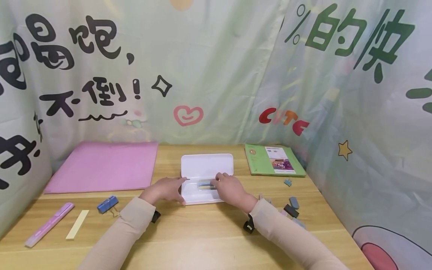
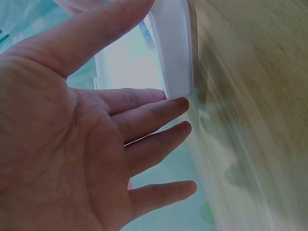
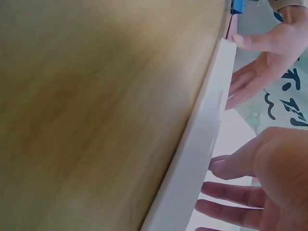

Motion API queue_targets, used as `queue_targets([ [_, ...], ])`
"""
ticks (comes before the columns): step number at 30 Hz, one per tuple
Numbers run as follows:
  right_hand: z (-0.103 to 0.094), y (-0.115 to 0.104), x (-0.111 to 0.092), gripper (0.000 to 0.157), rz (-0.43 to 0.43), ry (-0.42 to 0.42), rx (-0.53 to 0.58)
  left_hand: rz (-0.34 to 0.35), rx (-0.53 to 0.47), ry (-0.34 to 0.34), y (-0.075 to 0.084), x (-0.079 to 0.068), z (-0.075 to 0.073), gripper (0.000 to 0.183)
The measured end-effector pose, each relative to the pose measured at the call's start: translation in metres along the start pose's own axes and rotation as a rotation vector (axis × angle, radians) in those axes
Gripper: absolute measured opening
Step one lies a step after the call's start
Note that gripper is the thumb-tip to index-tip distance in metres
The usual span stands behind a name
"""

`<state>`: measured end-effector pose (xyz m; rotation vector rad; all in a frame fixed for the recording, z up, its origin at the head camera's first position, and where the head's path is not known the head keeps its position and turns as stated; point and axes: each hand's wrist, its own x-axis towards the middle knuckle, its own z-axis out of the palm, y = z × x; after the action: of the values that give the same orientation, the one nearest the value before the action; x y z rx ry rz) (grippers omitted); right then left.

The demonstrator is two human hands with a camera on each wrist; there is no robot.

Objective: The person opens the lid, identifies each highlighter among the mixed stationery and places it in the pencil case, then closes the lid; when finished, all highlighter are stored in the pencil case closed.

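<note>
The white pencil case (image 1: pixel 197 196) lies open near the middle of the bench's (image 1: pixel 199 240) far edge. The left hand (image 1: pixel 167 188), fingers straight, touches its left end; light, even bracing should prevent sliding. The right hand's (image 1: pixel 231 189) fingertips are partly hidden, so any grip on the small packet (image 1: pixel 204 185) can't be told.

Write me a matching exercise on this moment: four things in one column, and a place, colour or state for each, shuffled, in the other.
1. Case
2. Left hand
3. Right hand
4. Book

A. Over the case's right half
B. Green, at the far right of the table
C. White, open
D. Touching the case's left end

Pairs: 1-C, 2-D, 3-A, 4-B
</note>
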<state>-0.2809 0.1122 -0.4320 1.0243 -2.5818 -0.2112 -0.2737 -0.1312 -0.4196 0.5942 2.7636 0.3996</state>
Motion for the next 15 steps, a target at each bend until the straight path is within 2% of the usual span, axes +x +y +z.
queue_targets([
  [8, -0.003, 0.001, -0.003, 0.024, -0.032, -0.007, 0.020, -0.003, 0.000, 0.001, -0.001, 0.000, -0.003, 0.091],
  [12, -0.005, 0.004, -0.010, 0.024, 0.005, -0.009, 0.063, -0.004, -0.001, 0.001, 0.000, -0.001, -0.002, 0.091],
  [15, -0.009, 0.009, -0.020, 0.022, 0.075, -0.009, 0.073, -0.002, -0.006, -0.002, 0.001, -0.002, -0.001, 0.091],
])
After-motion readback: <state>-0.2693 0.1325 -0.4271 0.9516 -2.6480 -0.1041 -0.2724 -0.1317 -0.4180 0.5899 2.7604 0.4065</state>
